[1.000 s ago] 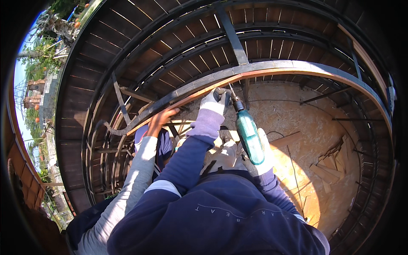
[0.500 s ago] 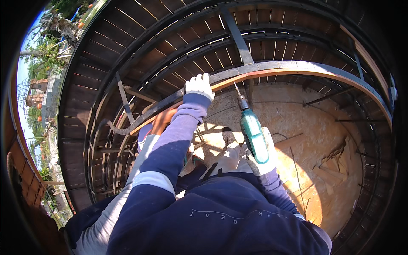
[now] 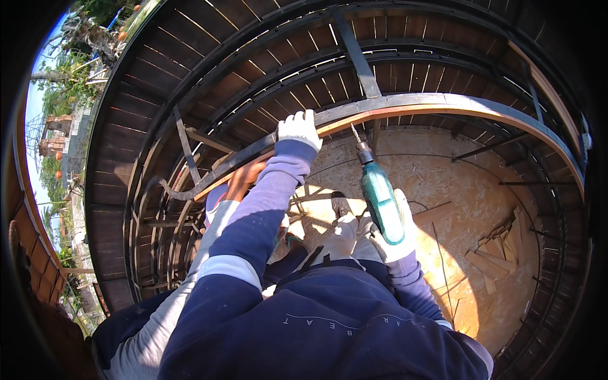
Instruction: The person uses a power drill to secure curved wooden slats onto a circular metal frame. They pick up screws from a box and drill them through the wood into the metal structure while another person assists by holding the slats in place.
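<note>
L hand point(image 3: 299, 131), white glove: fingers closed over dark curved rail point(image 3: 446, 100) w/ reddish-brown strip point(image 3: 380, 113) along inner edge. R hand point(image 3: 406, 231), white-grey glove: closed round green-bodied power drill point(image 3: 382, 195), trigger finger hidden. Drill: approx. ctr., slim metal bit point(image 3: 356, 135) pointing up, tip nr. strip; contact can't tell. Co-worker's bare hand point(image 3: 239, 182): at strip, beside L forearm. Flat brown wood offcuts point(image 3: 497, 254): floor point(image 3: 415, 155), R side.

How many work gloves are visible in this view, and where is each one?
2. One white glove is on the left hand, which grips the curved beam; a second glove is on the right hand, which holds the green drill. More may be hidden.
</note>
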The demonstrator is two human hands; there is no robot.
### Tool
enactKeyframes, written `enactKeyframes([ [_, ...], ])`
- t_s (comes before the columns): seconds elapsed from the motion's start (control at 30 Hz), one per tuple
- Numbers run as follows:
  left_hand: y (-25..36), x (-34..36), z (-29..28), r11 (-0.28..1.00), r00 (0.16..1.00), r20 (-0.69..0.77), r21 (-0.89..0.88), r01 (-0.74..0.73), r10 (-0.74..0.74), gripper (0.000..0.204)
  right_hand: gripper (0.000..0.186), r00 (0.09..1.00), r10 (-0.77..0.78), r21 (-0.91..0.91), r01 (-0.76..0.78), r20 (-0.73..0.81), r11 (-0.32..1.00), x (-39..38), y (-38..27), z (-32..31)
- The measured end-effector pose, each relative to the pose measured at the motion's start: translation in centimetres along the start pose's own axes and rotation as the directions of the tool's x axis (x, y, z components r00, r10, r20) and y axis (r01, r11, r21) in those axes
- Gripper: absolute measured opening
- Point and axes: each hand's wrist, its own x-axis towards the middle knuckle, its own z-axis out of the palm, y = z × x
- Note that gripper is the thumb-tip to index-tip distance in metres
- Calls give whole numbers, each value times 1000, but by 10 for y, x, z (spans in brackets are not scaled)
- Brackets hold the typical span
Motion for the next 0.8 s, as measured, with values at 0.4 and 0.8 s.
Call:
enactKeyframes([
  [0.4, 2, 1, -2, 1000, 1000, 23, 4, 15, -15, 56, 107, 999, -29, 16, 29, 35, 999, 3, 9, -4],
  [0.8, 2, 1, 1, 1000, 1000, 18, 8, 14, -14, 57, 95, 1000, -1, 30, 1, -13, 1000, 2, 9, 1],
])
